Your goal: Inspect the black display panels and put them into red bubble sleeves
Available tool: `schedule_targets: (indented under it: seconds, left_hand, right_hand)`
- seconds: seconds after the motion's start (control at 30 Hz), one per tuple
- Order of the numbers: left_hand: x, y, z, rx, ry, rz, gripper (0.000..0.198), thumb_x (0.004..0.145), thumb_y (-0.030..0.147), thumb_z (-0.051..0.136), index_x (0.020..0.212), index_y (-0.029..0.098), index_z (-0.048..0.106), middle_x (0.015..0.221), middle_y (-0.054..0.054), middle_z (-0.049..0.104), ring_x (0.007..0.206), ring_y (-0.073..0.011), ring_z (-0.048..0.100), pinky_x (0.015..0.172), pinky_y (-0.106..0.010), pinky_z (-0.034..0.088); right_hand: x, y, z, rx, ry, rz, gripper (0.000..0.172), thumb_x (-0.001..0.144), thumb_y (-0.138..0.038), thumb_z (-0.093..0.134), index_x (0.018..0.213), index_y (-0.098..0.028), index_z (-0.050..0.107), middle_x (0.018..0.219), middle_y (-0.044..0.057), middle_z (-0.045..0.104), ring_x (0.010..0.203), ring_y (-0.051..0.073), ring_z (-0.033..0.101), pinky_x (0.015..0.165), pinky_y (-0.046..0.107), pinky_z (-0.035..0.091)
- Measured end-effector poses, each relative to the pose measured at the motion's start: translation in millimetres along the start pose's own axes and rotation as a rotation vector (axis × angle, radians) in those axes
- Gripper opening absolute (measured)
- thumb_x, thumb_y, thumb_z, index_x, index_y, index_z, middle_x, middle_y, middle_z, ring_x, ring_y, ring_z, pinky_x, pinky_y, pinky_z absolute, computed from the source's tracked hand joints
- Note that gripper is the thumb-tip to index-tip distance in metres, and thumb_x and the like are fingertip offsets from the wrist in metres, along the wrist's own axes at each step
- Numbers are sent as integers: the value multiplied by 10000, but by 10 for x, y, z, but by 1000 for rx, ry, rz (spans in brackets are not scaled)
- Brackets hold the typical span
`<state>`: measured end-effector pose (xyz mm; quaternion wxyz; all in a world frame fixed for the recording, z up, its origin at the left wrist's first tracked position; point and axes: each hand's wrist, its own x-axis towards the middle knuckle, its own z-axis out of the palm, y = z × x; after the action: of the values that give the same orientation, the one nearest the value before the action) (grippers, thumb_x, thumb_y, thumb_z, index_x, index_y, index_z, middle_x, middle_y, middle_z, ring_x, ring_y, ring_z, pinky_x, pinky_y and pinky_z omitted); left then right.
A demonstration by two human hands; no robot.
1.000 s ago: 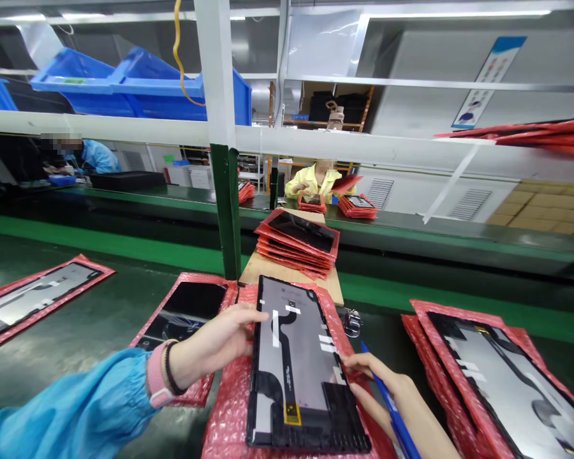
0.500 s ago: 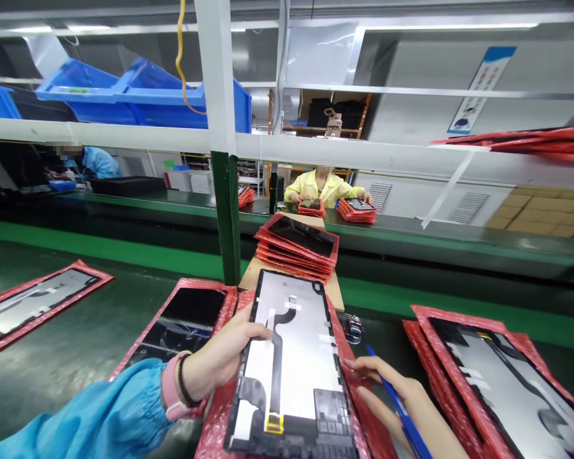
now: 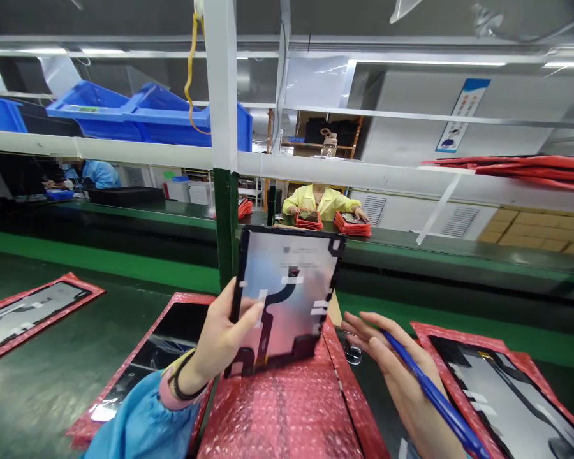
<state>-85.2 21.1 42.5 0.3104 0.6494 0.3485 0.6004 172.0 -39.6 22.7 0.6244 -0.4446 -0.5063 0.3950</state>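
My left hand [image 3: 220, 347] grips a tablet display panel [image 3: 294, 312] by its left edge, thumb across its back. The panel is tilted up, its silvery back with a black ribbon cable facing me. Beneath it lies a red bubble-wrap bag [image 3: 282, 414]. To the right, my right hand [image 3: 402, 370] is apart from the panel, fingers stretched out, with a blue pen [image 3: 435, 395] held in the crook of the thumb. Near its fingertips a small shiny metal object [image 3: 353, 354] lies partly hidden.
Panels on red bags lie on the green bench: a black-faced one [image 3: 172, 338], a silver-backed one [image 3: 33, 312] at far left, another [image 3: 507, 389] at right. A post [image 3: 224, 210] stands ahead. Across the line, a person in yellow [image 3: 320, 201] touches red stacks [image 3: 351, 224].
My left hand has raised the panel and tipped it upright, off the red bag. My right hand has come away from the bag's edge, pen still in it. The view has tilted up slightly.
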Motion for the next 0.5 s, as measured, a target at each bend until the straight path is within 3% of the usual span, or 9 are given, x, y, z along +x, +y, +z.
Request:
schedule_targets:
  seconds: [0.07,0.13,0.2,0.27,0.37,0.5]
  left_hand:
    - [33,-61,1,243,-47,439,300,828,110,587,1114,181,638,843,-38,773,694,-176,721,663,-227,567]
    - [73,-134,9,486,-131,862,376,841,53,530,1202,137,598,1055,-119,747,919,-228,721,795,-290,581]
    - [105,-191,18,689,-193,1093,363,850,72,545,1206,116,599,1143,-157,710,1092,-283,651,879,-372,566]
    - [125,-212,22,789,-211,1153,290,869,115,556,1145,140,642,1118,-139,724,1119,-291,634,899,-408,560]
    - [145,-167,28,774,-261,1178,260,911,125,488,1088,164,674,1087,-125,737,1101,-272,647,920,-426,549]
    - [133,-15,82,728,-307,1143,248,891,130,529,1088,152,677,1091,-107,738,1115,-273,639,1002,-457,485]
  right_hand:
    - [64,-37,135,308,-113,62,471,814,-446,664,1236,-254,578,1319,128,602,1214,313,556,1031,491,427]
    - [107,-63,269,532,-272,149,578,788,-558,648,1282,-273,556,1397,119,530,1259,333,508,998,525,444]
    - [128,-66,375,635,-326,202,655,726,-671,628,1261,-295,583,1372,101,558,1252,346,512,974,546,455]
    - [133,-49,435,642,-273,243,639,680,-666,677,1199,-295,635,1218,91,673,1181,350,575,975,544,454]
    - [133,-7,443,592,-175,310,602,600,-491,825,1137,-262,679,954,81,763,1038,366,659,948,530,483]
    - [142,106,390,584,-134,264,666,560,-536,825,1139,-244,671,950,98,759,974,377,680,877,520,521]
